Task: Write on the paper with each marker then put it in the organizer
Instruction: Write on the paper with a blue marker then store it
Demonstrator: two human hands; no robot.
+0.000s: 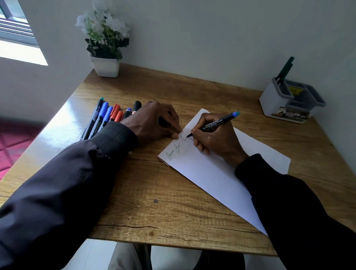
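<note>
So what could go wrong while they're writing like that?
The left hand sits right beside the writing, so it could smudge the ink if it is wet. The right sleeve lies across the paper; moving that arm might drag the sheet and wobble the marker line. The loose markers lie next to the left sleeve, and a nudge might roll them away.

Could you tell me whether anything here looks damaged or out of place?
A dark crack-like line near the front edge of the table may be damage or grain. The paper lies diagonally, likely turned for writing.
</note>
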